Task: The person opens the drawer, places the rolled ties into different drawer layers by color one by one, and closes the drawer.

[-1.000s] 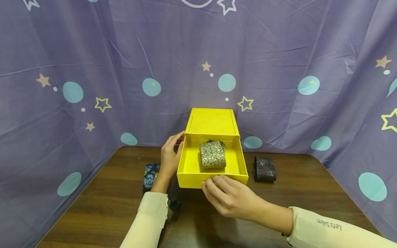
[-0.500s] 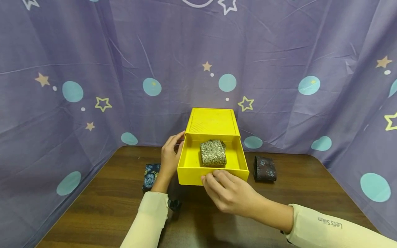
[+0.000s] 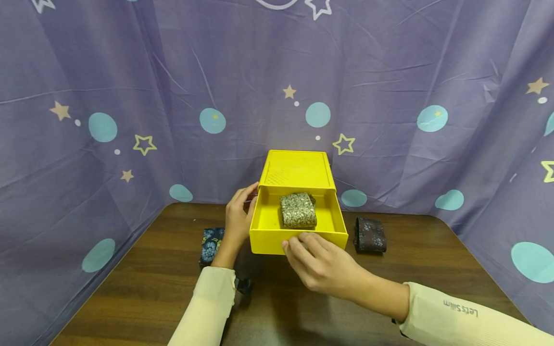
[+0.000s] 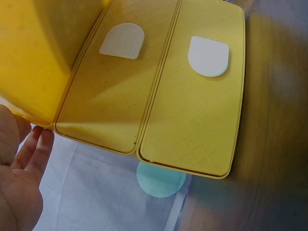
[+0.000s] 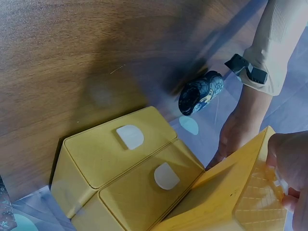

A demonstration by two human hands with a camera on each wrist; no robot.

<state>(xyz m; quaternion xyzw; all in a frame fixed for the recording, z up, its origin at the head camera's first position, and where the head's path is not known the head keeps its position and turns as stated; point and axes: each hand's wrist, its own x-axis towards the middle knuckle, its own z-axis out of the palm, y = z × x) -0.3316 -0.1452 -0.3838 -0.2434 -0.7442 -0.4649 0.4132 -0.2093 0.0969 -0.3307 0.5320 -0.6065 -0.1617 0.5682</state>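
Note:
The top drawer (image 3: 298,242) of a yellow plastic drawer unit (image 3: 298,168) is pulled partway out. Inside it lies a folded or rolled cloth (image 3: 297,210) with a small pale flower print. My right hand (image 3: 322,266) holds the drawer front, fingers curled at its white handle (image 5: 280,185), partly hidden. On the unit's left side rests my left hand (image 3: 238,218), its fingers reaching up to the top edge. Its fingertips (image 4: 45,139) touch the yellow edge in the left wrist view. Two lower drawers (image 4: 192,115) are closed, each with a white handle.
A dark blue floral rolled cloth (image 3: 210,245) lies on the wooden table (image 3: 143,283), left of the unit and partly behind my left wrist. To the right lies a dark brown flowered roll (image 3: 370,235). A purple curtain (image 3: 389,120) hangs close behind the unit.
The top drawer has slid slightly inward, away from me, with my right hand moving along with it. The cloth inside has travelled with the drawer. My left hand has stayed in place.

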